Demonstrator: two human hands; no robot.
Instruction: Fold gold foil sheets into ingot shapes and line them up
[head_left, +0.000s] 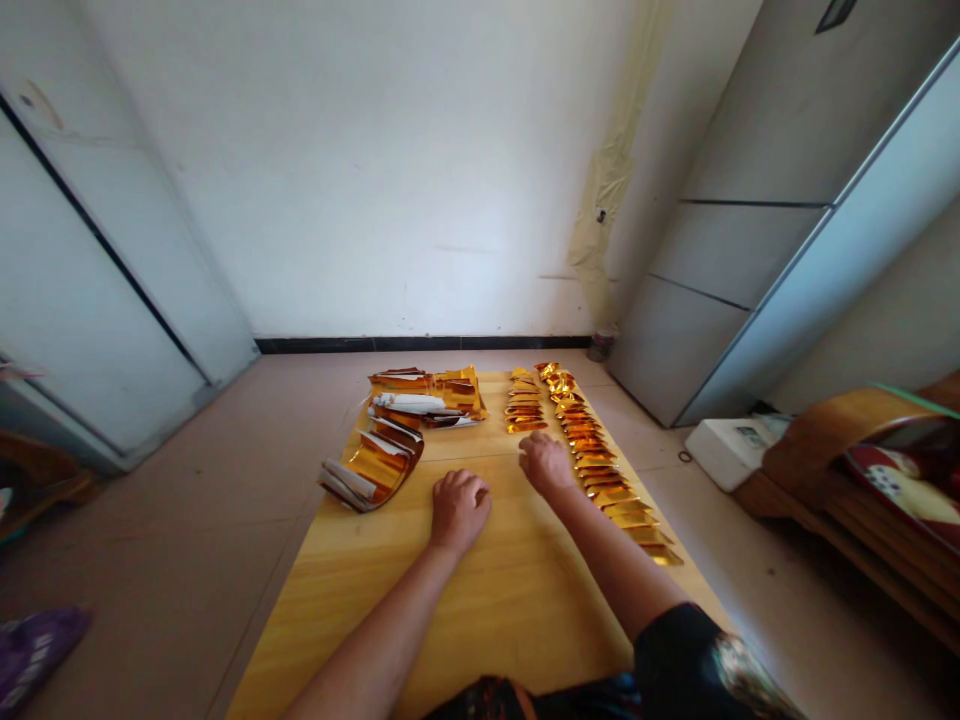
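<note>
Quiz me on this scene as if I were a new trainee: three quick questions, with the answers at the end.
1. Which is nearer the long row of folded gold foil pieces: the left hand or the right hand?
2. True or false: the curved stack of gold foil sheets lies on the wooden board.
3. Besides the long row, how many other rows of folded foil lie on the board?

Key: 1. The right hand. 2. True. 3. One.
</note>
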